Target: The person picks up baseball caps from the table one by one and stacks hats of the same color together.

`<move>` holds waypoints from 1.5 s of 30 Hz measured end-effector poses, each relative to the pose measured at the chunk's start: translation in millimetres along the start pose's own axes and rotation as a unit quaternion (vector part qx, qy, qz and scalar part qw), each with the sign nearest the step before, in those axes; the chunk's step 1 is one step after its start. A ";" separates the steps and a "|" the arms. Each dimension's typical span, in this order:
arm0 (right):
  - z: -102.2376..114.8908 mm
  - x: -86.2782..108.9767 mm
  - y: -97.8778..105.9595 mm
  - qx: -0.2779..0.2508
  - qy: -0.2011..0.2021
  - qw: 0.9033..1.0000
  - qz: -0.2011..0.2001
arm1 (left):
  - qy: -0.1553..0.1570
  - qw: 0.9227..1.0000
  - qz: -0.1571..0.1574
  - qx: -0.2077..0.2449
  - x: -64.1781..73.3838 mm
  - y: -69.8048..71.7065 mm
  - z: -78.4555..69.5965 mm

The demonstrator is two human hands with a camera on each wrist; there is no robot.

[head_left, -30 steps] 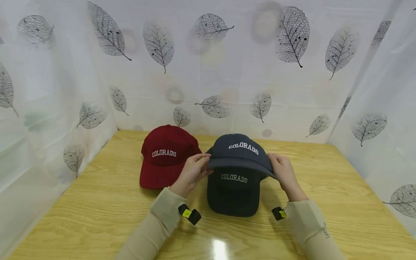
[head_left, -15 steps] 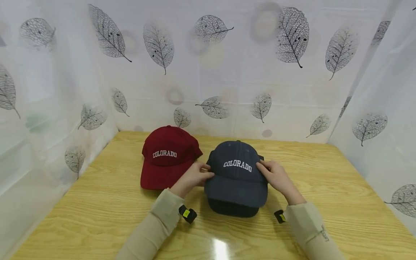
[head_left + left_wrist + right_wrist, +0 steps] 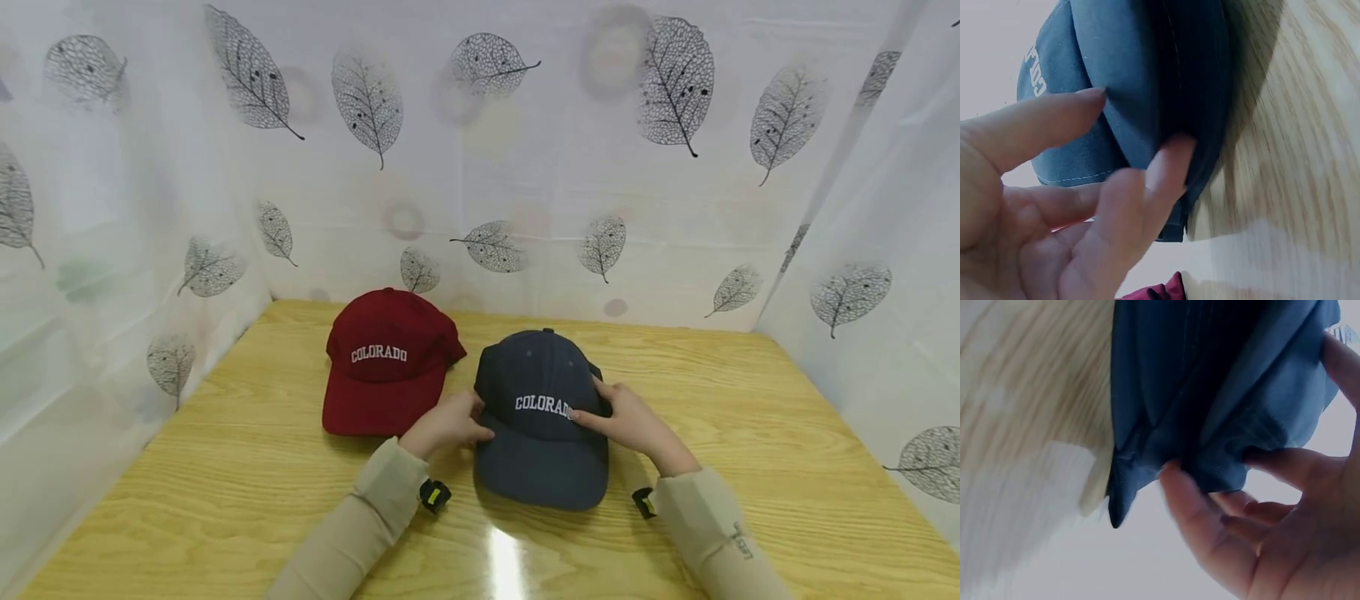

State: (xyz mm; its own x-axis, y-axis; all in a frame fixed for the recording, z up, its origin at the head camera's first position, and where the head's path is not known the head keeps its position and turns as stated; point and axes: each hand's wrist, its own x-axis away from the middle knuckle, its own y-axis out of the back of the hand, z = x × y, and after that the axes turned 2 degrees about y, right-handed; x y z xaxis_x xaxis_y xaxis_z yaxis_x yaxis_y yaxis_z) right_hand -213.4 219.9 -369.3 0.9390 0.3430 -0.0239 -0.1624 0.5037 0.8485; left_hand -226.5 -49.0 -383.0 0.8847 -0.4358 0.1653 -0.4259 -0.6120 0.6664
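A navy baseball cap (image 3: 542, 468) lettered COLORADO sits over a darker baseball cap (image 3: 1204, 75), its brim facing me. From the head view the navy cap covers nearly all of the lower one; the left wrist view shows the lower brim under it. My left hand (image 3: 447, 423) grips the left side where crown and brim meet, thumb on the brim and fingers against the stacked edges. On the right side, my right hand (image 3: 636, 423) holds the crown, its thumb across the last letters and its fingers at the lower edge.
A red baseball cap (image 3: 384, 333), also lettered COLORADO, stands on the wooden table (image 3: 187, 500) to the left, close to my left hand. Pale curtains (image 3: 510, 167) with leaf prints enclose the table at the back and both sides.
The navy cap has come down over the darker cap, its brim swinging down and toward me until it hides the lower one. Both hands have moved down with it; the red cap stays put.
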 end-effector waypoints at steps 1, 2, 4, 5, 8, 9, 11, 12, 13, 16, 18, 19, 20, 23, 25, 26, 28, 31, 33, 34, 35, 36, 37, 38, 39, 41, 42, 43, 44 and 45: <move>2.1 2.3 0.1 0.012 -0.010 1.000 0.000 | -0.007 1.000 -0.002 -0.024 0.4 -0.4 -0.9; 4.5 5.0 0.4 0.017 -0.018 1.000 0.000 | -0.011 0.999 -0.004 -0.043 0.8 -0.8 -1.8; 9.0 11.4 0.7 0.027 -0.039 0.999 -0.004 | -0.017 0.997 -0.009 -0.075 1.6 -2.3 -3.1; 10.9 14.5 0.7 0.030 -0.046 0.998 -0.006 | -0.018 0.996 -0.010 -0.083 1.7 -3.1 -3.5; 14.3 22.6 0.3 0.044 -0.070 0.997 -0.001 | -0.012 0.995 -0.012 -0.098 2.6 -5.2 -5.0; 14.6 24.5 0.2 0.049 -0.072 0.996 0.007 | -0.010 0.995 -0.014 -0.097 2.9 -5.8 -5.3; 13.9 26.3 -0.8 0.054 -0.068 0.996 0.030 | -0.006 0.995 -0.015 -0.094 3.1 -6.1 -5.8; 13.2 26.8 -1.6 0.053 -0.065 0.996 0.044 | -0.005 0.995 -0.015 -0.094 3.4 -6.2 -5.9; 12.3 26.9 -2.5 0.045 -0.059 0.996 0.056 | -0.005 0.996 -0.015 -0.093 3.6 -6.0 -5.9; 9.5 25.9 -4.7 0.017 -0.038 0.996 0.083 | -0.007 0.996 -0.009 -0.084 3.5 -5.6 -4.9; 7.7 25.6 -6.0 -0.006 -0.031 0.995 0.098 | -0.010 0.997 -0.004 -0.080 3.4 -5.4 -3.6; 7.0 25.3 -6.3 -0.015 -0.024 0.994 0.103 | -0.010 0.997 -0.001 -0.076 3.3 -5.1 -3.0; 6.4 25.3 -6.5 -0.021 -0.018 0.994 0.106 | -0.010 0.997 0.002 -0.074 3.1 -5.1 -2.3; 5.1 24.9 -7.2 -0.030 -0.005 0.993 0.110 | -0.012 0.997 0.005 -0.077 2.7 -4.8 -0.6; 4.6 24.0 -7.4 -0.028 0.001 0.994 0.107 | -0.014 0.997 0.005 -0.077 2.7 -4.8 0.0; 4.3 23.4 -7.5 -0.026 0.004 0.994 0.105 | -0.016 0.997 0.004 -0.079 2.8 -4.9 0.2; 3.6 22.0 -7.8 -0.020 0.007 0.994 0.103 | -0.019 0.997 0.003 -0.077 2.4 -5.1 0.3; 2.4 20.0 -8.4 -0.012 0.007 0.994 0.106 | -0.018 0.997 0.005 -0.075 2.1 -5.4 0.1; 2.4 18.8 -8.4 -0.009 0.008 0.994 0.109 | -0.018 0.997 0.006 -0.078 1.9 -5.4 0.1; 2.4 18.3 -8.5 -0.007 0.006 0.994 0.112 | -0.018 0.997 0.006 -0.081 2.1 -5.5 -0.1; 2.4 17.9 -8.6 -0.005 0.006 0.994 0.113 | -0.017 0.996 0.007 -0.083 2.4 -5.4 -0.5; 2.6 17.7 -8.6 -0.004 0.006 0.994 0.113 | -0.018 0.996 0.007 -0.085 2.6 -5.5 -0.6; 2.8 17.6 -8.6 -0.003 0.007 0.994 0.113 | -0.019 0.996 0.007 -0.087 2.8 -5.6 -0.8; 2.9 17.6 -8.6 0.000 0.009 0.994 0.113 | -0.020 0.996 0.007 -0.090 2.9 -5.9 -0.7; 3.0 17.6 -8.7 0.002 0.009 0.994 0.112 | -0.021 0.995 0.006 -0.093 3.1 -6.0 -0.8; 3.3 17.8 -8.6 0.003 0.009 0.994 0.112 | -0.020 0.995 0.007 -0.094 2.9 -6.3 -0.9; 3.3 18.0 -8.5 0.002 0.007 0.994 0.112 | -0.020 0.995 0.008 -0.093 2.5 -6.5 -1.0; 3.7 17.9 -8.6 -0.001 0.005 0.994 0.113 | -0.019 0.996 0.009 -0.091 2.7 -6.3 -1.1; 3.9 17.7 -8.7 -0.003 0.001 0.994 0.112 | -0.018 0.996 0.009 -0.090 2.6 -6.2 -1.2; 4.1 17.6 -8.8 -0.006 -0.003 0.994 0.112 | -0.016 0.996 0.009 -0.088 2.4 -6.2 -1.3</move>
State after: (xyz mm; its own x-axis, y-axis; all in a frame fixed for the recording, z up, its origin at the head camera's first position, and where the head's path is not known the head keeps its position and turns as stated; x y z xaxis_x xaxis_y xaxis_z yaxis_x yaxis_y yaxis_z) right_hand -194.2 218.3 -375.0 0.8808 0.4427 0.1677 -0.3706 0.4243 0.8262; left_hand -221.5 -45.4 -385.8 0.8693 -0.4689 0.1564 -0.3996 -0.4804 0.7808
